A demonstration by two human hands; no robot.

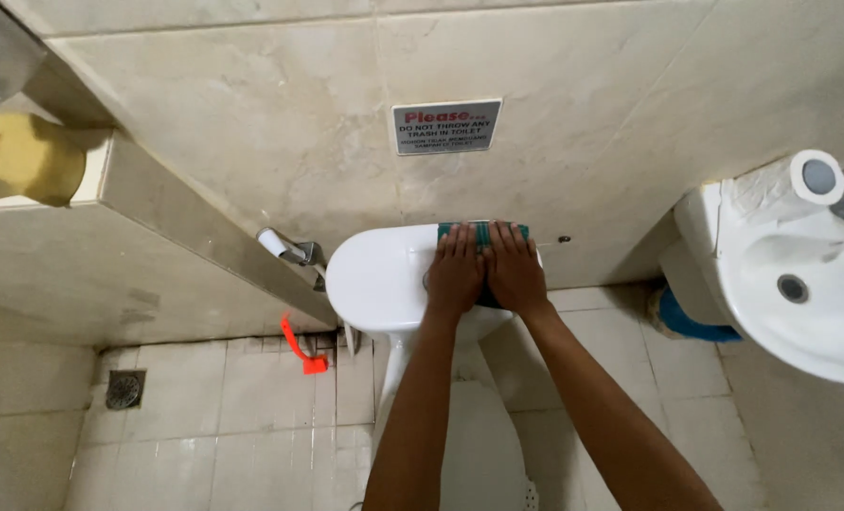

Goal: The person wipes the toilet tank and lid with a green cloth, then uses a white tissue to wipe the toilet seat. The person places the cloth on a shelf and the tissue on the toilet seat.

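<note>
Left hand (455,273) and right hand (515,273), fingers flat, unclenched, press a green scrubbing cloth (483,232) onto the white ceramic toilet tank lid (374,279). Keep pressure even, strokes overlapping.

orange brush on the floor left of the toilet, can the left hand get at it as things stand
Probably yes: the left hand lies flat on the green cloth atop the tank, and bare tile lies around the orange brush, though it sits lower.

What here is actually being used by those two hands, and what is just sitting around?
In use: left hand and right hand, side by side pressing a green cloth on the white toilet tank lid.

Lying about: white sink, toilet roll, spray hose, orange tag, floor drain, wall sign.
</note>
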